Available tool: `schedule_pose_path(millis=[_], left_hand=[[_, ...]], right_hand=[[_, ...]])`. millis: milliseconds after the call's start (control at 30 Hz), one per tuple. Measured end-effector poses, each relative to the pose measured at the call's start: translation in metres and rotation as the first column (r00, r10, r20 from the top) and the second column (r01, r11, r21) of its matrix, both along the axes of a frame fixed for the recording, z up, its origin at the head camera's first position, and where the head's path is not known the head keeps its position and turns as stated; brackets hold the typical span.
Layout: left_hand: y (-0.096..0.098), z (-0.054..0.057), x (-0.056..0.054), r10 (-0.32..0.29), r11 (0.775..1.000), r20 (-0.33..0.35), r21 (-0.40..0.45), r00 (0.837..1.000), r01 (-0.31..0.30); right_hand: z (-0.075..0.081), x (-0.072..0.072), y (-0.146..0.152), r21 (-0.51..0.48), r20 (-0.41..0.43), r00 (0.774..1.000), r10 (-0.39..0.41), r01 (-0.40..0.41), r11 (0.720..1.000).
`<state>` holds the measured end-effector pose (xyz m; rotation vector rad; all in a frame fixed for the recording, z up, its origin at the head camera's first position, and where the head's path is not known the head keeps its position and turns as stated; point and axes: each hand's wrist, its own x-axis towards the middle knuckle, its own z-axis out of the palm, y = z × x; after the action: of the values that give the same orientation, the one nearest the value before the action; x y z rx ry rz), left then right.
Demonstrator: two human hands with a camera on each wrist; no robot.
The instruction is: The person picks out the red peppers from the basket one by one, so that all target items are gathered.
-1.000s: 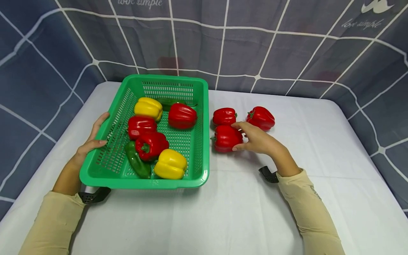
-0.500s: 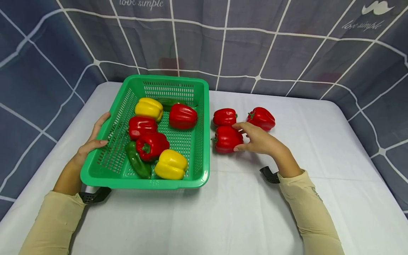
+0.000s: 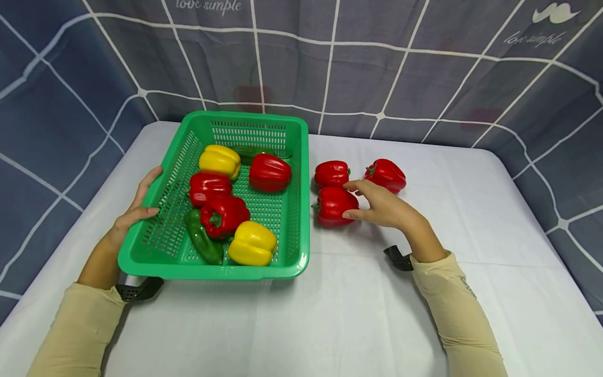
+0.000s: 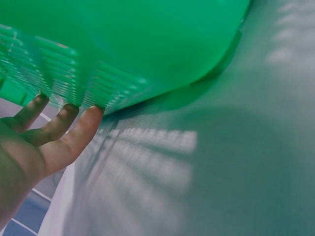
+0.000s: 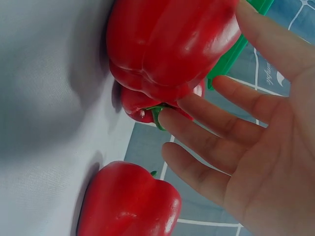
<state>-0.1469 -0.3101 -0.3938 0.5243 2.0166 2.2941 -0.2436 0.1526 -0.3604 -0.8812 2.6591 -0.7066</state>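
A green plastic basket (image 3: 301, 209) stands on the left, with red and yellow bell peppers and long green peppers inside. My left hand (image 3: 136, 204) holds its left side, the thumb over the rim and the other fingers against the slotted outer wall, as the left wrist view shows. To the right of the basket lies a red bell pepper (image 3: 333, 208). My right hand (image 3: 377, 205) is spread loosely at its right side, thumb and fingertips right at its skin, the palm apart from it. Two more red bell peppers lie just behind: one (image 3: 331, 173) close to the basket, another (image 3: 387, 175) farther right.
In the basket are a yellow bell pepper (image 3: 253, 243) at the front and a red one (image 3: 269, 173) at the right. White cloth (image 3: 330, 314) covers the table. A dark grid-patterned curtain (image 3: 358, 73) closes off the back and sides.
The right thumb has shifted very slightly over the near red bell pepper. The basket, the left hand and the peppers stay where they were.
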Motion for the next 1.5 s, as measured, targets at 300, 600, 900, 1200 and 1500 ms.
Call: schedule_pose_path(millis=[300, 600, 900, 1200, 1500], left_hand=[[-0.004, 0.001, 0.001, -0.006, 1.0, -0.025, -0.014, 1.0, 0.006], [-0.002, 0.0, -0.002, -0.016, 1.0, -0.031, -0.005, 0.999, 0.016], [-0.005, -0.004, -0.007, 0.069, 0.984, -0.175, -0.149, 0.982, -0.096], [-0.006, -0.006, -0.007, 0.068, 0.989, -0.151, -0.123, 0.986, -0.087], [-0.005, -0.004, -0.006, 0.05, 0.992, -0.122, -0.111, 0.991, -0.064]], right_hand=[[0.006, -0.002, -0.011, -0.015, -0.011, 1.0, 0.01, -0.011, 1.0], [0.013, -0.006, -0.015, -0.049, -0.05, 0.999, 0.001, -0.004, 0.999], [0.042, -0.019, -0.055, -0.084, -0.105, 0.994, 0.017, -0.026, 0.996], [0.049, -0.036, -0.111, -0.059, -0.113, 0.989, 0.1, -0.107, 0.992], [0.05, -0.043, -0.142, -0.062, -0.05, 0.991, 0.121, -0.124, 0.99]])
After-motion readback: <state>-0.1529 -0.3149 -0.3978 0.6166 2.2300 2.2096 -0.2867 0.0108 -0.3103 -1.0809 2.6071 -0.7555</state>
